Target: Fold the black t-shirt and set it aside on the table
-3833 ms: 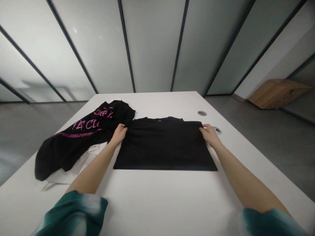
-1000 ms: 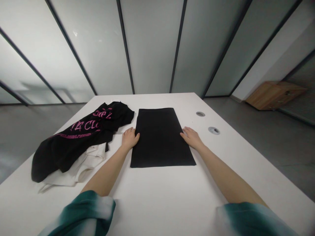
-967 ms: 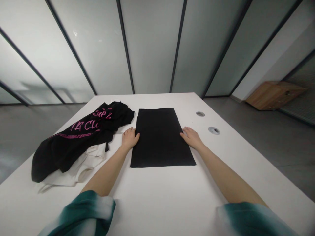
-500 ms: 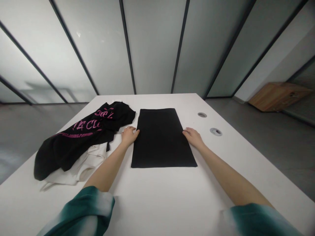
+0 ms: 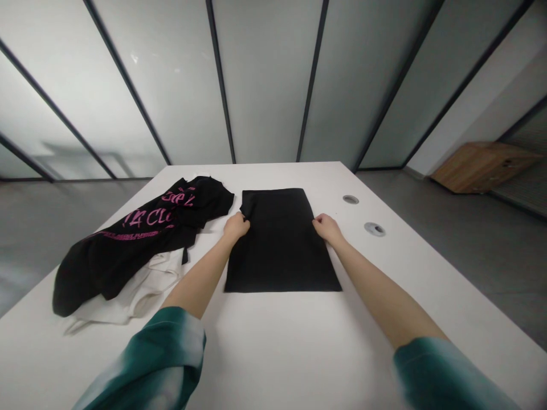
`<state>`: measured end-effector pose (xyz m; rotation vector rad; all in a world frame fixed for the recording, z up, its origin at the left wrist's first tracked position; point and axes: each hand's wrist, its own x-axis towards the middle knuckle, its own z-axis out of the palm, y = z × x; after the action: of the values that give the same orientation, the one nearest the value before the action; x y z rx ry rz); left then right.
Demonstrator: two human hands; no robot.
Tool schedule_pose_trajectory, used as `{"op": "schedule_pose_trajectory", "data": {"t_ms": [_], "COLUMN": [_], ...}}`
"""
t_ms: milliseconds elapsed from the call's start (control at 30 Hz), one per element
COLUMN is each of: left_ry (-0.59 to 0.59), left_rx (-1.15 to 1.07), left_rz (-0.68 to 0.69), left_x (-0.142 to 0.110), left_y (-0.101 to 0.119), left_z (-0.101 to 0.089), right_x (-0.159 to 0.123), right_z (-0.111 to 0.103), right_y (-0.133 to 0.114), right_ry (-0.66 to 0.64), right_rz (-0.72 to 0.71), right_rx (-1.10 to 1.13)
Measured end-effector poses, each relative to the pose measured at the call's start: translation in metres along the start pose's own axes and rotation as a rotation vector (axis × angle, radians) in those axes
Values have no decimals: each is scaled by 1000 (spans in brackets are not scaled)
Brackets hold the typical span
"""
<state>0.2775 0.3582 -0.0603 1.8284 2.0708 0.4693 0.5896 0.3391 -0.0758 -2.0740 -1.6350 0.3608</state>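
A folded black T-shirt [image 5: 280, 253] lies as a long flat rectangle in the middle of the white table [image 5: 273, 347]. My left hand [image 5: 236, 226] pinches its left edge, and the cloth is rucked up just above the fingers. My right hand [image 5: 327, 228] sits at the shirt's right edge with its fingers together. Whether those fingers grip the cloth is hard to see. To the left of my left hand lies a black garment with pink lettering [image 5: 145, 225], on top of a white garment [image 5: 137, 299].
Two round metal grommets [image 5: 350, 199] sit in the table to the right, with the second grommet [image 5: 375, 229] nearer me. My green-and-white sleeves [image 5: 149, 359] enter from below. Frosted glass panels stand beyond the table, and a wooden cabinet [image 5: 482, 175] stands on the grey floor at right.
Both hands have slid toward the far end of the shirt. My left hand has moved inward and pinched up the edge. Earlier, the shirt was wider and was then folded narrower.
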Motion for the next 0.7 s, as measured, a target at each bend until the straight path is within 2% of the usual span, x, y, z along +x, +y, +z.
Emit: {"op": "schedule_pose_trajectory", "data": {"t_ms": [100, 200, 267, 367, 500, 633, 700], "left_ry": [-12, -33, -105, -213, -302, -351, -333], "left_rx": [-350, -717, -908, -1124, -1185, -1079, -1038], "left_rz": [-108, -267, -343, -386, -359, -172, -96], "left_x": [5, 7, 6, 3, 0, 0, 0], "left_y": [-5, -8, -9, -9, -12, -17, -20], "left_z": [-5, -9, -10, -11, -14, -17, -18], "right_x": [4, 3, 1, -3, -4, -1, 0], "right_z": [-4, -6, -5, -4, -4, -6, -8], "right_y": [2, 4, 4, 5, 6, 10, 13], "right_ry": [8, -101, -162, -141, -137, -124, -80], "right_rz": [80, 230, 290, 310, 246, 70, 56], "right_rx": [233, 520, 670, 776, 789, 763, 791]}}
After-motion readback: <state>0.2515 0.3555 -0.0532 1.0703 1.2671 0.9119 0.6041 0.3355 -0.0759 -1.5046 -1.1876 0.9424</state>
